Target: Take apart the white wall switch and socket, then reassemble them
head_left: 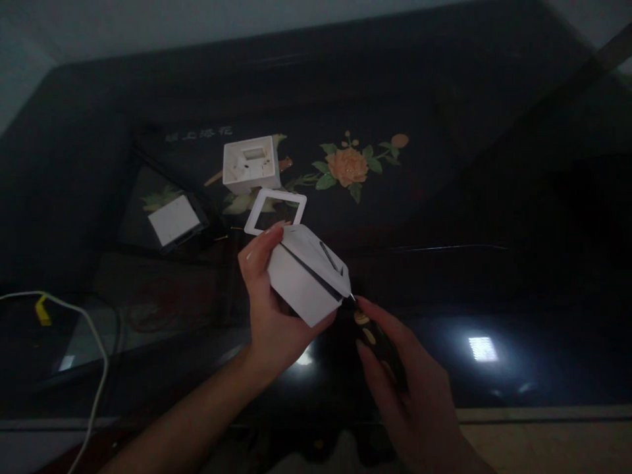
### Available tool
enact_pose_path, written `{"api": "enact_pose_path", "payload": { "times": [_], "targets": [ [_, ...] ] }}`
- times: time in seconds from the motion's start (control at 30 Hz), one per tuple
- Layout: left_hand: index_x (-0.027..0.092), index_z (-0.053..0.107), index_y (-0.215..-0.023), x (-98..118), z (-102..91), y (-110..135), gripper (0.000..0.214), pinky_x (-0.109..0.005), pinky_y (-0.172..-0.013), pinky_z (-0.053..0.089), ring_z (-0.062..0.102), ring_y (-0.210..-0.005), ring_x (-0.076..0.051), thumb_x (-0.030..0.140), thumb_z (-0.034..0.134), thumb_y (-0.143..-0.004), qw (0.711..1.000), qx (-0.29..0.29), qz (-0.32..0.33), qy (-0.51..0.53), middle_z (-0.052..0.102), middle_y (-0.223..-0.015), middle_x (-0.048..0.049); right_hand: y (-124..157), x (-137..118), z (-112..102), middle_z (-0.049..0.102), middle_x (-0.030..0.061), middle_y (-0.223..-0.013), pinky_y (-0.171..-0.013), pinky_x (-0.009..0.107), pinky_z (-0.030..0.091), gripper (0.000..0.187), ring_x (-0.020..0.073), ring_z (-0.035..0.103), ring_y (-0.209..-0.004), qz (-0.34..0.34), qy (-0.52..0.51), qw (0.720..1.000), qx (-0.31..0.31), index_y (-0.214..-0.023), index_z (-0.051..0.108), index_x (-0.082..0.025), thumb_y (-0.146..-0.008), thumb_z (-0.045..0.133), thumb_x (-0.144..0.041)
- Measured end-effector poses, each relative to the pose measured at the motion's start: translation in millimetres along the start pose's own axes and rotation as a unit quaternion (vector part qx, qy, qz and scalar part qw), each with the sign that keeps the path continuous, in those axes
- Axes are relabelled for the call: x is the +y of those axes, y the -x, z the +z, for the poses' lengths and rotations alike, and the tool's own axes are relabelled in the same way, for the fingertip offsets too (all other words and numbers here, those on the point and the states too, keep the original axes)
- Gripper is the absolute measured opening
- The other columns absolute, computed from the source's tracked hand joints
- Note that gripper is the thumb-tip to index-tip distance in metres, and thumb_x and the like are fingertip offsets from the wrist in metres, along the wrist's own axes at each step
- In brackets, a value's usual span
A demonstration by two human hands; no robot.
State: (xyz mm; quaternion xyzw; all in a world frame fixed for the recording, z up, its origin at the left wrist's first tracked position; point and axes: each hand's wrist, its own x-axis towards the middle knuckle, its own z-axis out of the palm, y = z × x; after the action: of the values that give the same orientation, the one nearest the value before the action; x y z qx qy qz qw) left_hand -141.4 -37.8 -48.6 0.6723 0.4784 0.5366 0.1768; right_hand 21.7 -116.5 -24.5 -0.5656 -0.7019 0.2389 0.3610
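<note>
My left hand [266, 303] is wrapped round what looks like a white wall switch [303, 283], held tilted above the table. A dark gap runs between its flat face and its raised side. My right hand [409, 375] grips a screwdriver [378, 342] with a dark and yellowish handle. Its metal tip meets the near right corner of the switch, where the exact contact is too dim to make out. Just beyond my left fingers lies a white square frame [251, 220]. Behind it stands an open white mounting box [251, 181].
A second white-faced switch [174, 220] with a dark body rests at the left. Small screws [222, 237] lie between it and the frame. A white cable [101, 349] with a yellow tag [43, 311] runs along the left. The dark glossy table [444, 276] shows a flower picture and light reflections.
</note>
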Motion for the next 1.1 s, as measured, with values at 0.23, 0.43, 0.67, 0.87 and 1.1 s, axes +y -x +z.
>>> {"api": "enact_pose_path", "payload": {
  "times": [0.23,0.43,0.67,0.87,1.1],
  "targets": [
    [0.036,0.041,-0.144,-1.6,-3.5,-0.9,0.101,-0.05,-0.106,0.045,0.05,-0.125,-0.033,0.032,0.089,-0.055,1.0,-0.023,0.008,-0.013,0.047,-0.137,-0.0067,2.0,6.5,-7.7,0.074,0.0065,-0.108,-0.066,0.021,0.062,0.05,0.0156,0.075,-0.089,0.01,-0.005,1.0,-0.027,-0.144,0.044,-0.026,-0.096,0.044,-0.015],
    [0.033,0.043,-0.142,-1.5,-6.6,-2.6,0.101,-0.052,-0.106,0.043,0.05,-0.124,-0.033,0.028,0.089,-0.053,0.998,-0.056,-0.009,-0.005,0.047,-0.133,-0.0082,-10.9,9.9,-27.3,0.075,0.0041,-0.112,-0.072,0.021,0.063,0.052,0.0154,0.074,-0.095,-0.007,-0.021,0.996,-0.084,-0.145,0.046,-0.03,-0.095,0.046,-0.013],
    [0.03,0.042,-0.142,5.6,0.1,-3.7,0.093,-0.044,-0.104,0.044,0.051,-0.122,-0.029,0.029,0.087,-0.061,0.999,0.0,-0.026,-0.028,0.046,-0.136,-0.007,0.9,-0.5,-2.9,0.074,0.0077,-0.11,-0.064,0.023,0.063,0.053,0.0165,0.075,-0.086,0.016,0.008,0.999,-0.028,-0.15,0.038,-0.027,-0.098,0.043,-0.018],
    [0.03,0.043,-0.142,8.7,-0.1,-5.3,0.094,-0.043,-0.105,0.044,0.053,-0.12,-0.029,0.032,0.088,-0.06,0.999,0.026,-0.024,-0.025,0.048,-0.134,-0.0057,14.2,1.1,3.6,0.073,0.0047,-0.105,-0.059,0.021,0.061,0.058,0.0154,0.074,-0.083,0.021,-0.001,1.0,-0.01,-0.154,0.03,-0.032,-0.099,0.042,-0.019],
    [0.035,0.044,-0.139,-2.1,-10.4,-18.7,0.093,-0.046,-0.12,0.031,0.041,-0.136,-0.029,0.023,0.09,-0.059,0.992,0.122,-0.019,-0.017,0.039,-0.145,-0.0021,28.0,-1.1,-3.6,0.073,0.0012,-0.119,-0.072,0.024,0.063,0.05,0.0172,0.074,-0.097,0.057,-0.011,0.998,-0.018,-0.144,0.048,-0.035,-0.097,0.046,-0.02]
  ]
}}
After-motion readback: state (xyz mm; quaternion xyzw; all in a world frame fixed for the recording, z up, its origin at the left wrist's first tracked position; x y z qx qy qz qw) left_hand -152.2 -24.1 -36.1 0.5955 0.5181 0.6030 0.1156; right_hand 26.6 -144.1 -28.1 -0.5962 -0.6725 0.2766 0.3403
